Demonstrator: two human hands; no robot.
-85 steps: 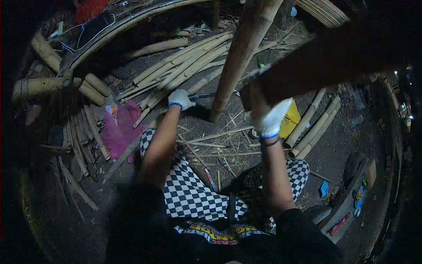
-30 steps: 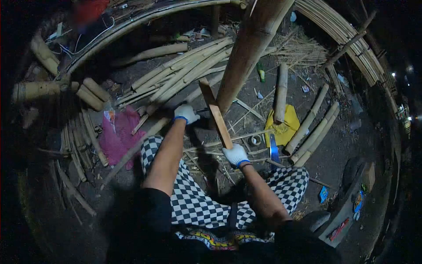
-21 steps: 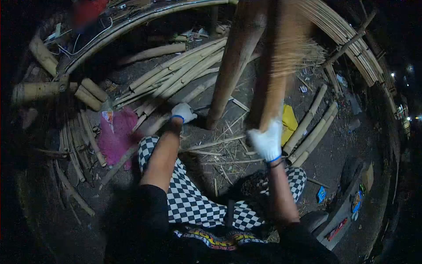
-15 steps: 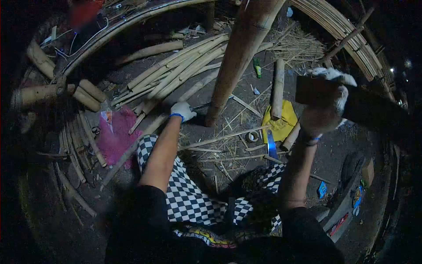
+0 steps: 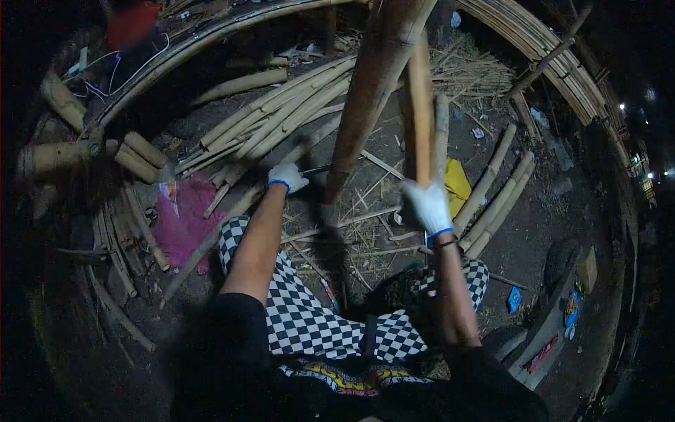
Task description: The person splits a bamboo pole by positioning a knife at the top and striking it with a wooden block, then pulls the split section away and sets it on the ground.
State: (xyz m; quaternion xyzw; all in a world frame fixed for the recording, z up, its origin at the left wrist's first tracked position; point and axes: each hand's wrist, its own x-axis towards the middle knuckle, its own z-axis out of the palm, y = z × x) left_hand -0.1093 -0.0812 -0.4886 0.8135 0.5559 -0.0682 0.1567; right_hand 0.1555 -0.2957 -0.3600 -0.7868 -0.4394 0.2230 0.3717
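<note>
Around the bamboo pole (image 5: 373,98), items ranked by size:

- Bamboo pole, 1: thick, jointed, slanting across the view; landmark for all entries.
- Split bamboo (image 5: 295,105), 1 heap: beyond the pole and to its left.
- Bamboo lengths (image 5: 486,174), several: well to the right of the pole, lying roughly side by side.
- Wooden bar (image 5: 420,112), 1: just right of the pole, long, raised, edges blurred; contact with the pole cannot be told.
- Pink sheet (image 5: 184,221), 1: well left of the pole, crumpled; material uncertain.
- Yellow sheet (image 5: 457,186), 1: right of the pole, partly hidden.
- Right hand (image 5: 430,206), white-gloved: right of the pole's foot, fingers wrapped round the near end of the wooden bar. Advisable: a firm but supple wrist, and a path for the bar clear of the other glove.
- Left hand (image 5: 287,177), white-gloved: left of the pole's foot, clasped on the dark tool (image 5: 316,169). Advisable: fingers well back from the pole, tool level and square to it.
- Dark tool, 1: thin, running from the left glove towards the pole's foot; whether it enters the pole or passes behind cannot be told.
</note>
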